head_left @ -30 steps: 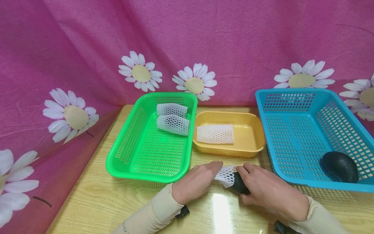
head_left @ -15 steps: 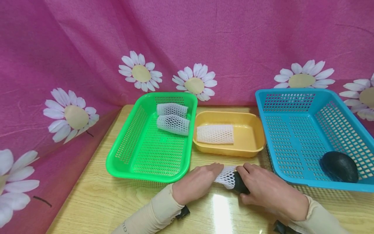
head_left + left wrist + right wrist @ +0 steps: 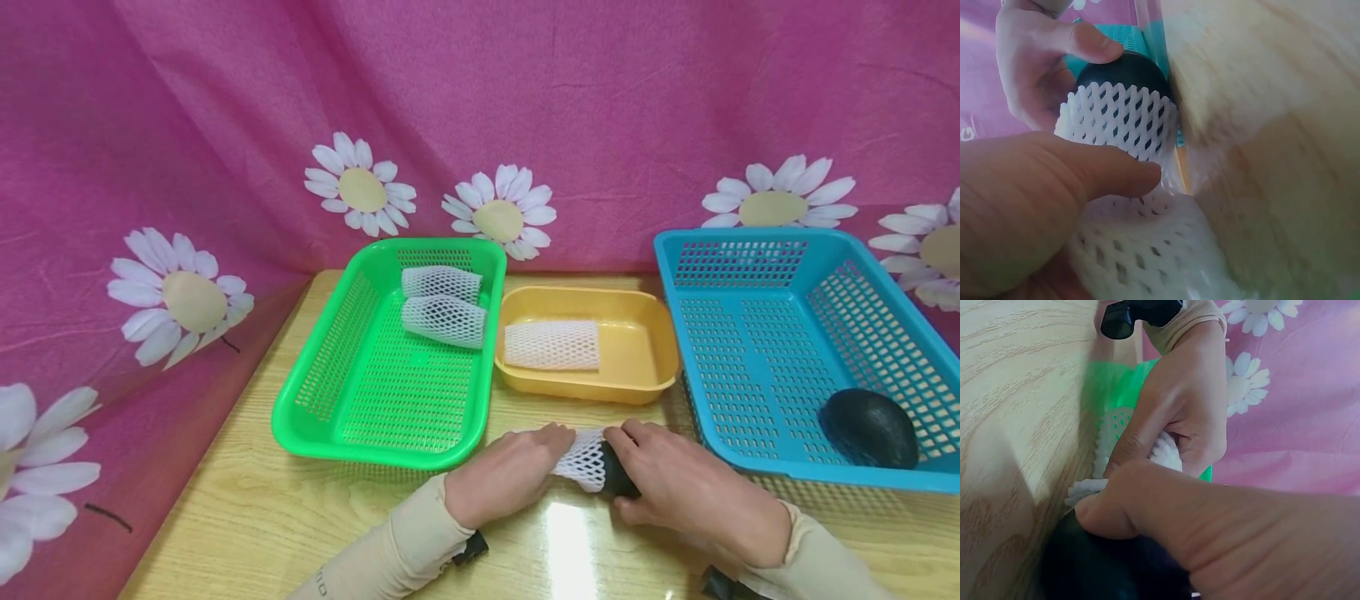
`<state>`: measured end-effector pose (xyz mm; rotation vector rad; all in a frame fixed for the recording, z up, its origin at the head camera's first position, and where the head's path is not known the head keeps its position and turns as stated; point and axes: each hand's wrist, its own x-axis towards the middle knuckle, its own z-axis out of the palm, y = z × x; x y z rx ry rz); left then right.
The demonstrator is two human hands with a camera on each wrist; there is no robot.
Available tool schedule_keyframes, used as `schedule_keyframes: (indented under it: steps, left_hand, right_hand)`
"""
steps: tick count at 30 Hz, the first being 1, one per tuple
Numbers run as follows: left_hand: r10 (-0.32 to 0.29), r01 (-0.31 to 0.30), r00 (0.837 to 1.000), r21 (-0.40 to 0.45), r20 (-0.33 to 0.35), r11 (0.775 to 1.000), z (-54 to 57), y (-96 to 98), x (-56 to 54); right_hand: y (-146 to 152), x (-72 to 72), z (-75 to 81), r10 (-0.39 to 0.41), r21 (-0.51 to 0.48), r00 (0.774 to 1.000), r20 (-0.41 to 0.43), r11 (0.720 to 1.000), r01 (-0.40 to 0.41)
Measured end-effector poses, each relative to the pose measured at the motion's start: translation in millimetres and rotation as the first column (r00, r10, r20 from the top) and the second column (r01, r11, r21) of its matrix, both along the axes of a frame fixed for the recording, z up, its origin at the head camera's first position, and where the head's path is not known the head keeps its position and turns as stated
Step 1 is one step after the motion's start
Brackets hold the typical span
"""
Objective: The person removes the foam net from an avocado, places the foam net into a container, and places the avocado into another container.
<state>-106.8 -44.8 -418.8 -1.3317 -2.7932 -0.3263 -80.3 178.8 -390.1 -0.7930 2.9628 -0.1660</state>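
Observation:
My left hand (image 3: 506, 468) grips a white foam net sleeve (image 3: 581, 462), its thumb lying across the mesh in the left wrist view. The sleeve's right end is drawn around one end of a dark, smooth avocado (image 3: 1132, 69). From the right, my right hand (image 3: 686, 475) holds the avocado's bare end, with the thumb close to the sleeve's edge in the right wrist view. Both hands are low over the table in front of the yellow tray. Much of the avocado is hidden by the sleeve and the right hand.
On the left, a green basket (image 3: 300, 396) holds two net-covered pieces (image 3: 444, 321). A yellow tray (image 3: 585, 388) behind the hands contains a flat foam net sleeve (image 3: 551, 345). The blue basket (image 3: 757, 367) at right has another avocado (image 3: 870, 428). A pink flowered cloth (image 3: 600, 108) hangs behind.
My left hand has shifted slightly right and toward me, and the net sleeve's edge has moved a little further over the avocado. The right hand has stayed nearly still.

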Motion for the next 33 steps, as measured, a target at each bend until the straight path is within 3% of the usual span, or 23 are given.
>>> schedule_keyframes:
  steps: [25,33]
  left_hand:
    - [0.008,-0.008,1.000,0.025,-0.009,1.000,-1.7,-0.4,-1.1]
    - [0.005,-0.005,1.000,0.038,-0.012,0.999,-3.4,-0.9,-2.6]
  right_hand:
    - [-0.4,-1.3,-0.1,0.024,-0.004,1.000,0.010,1.000,-0.024]
    - [0.8,-1.7,0.8,0.061,-0.008,0.998,-0.024,0.998,-0.061]
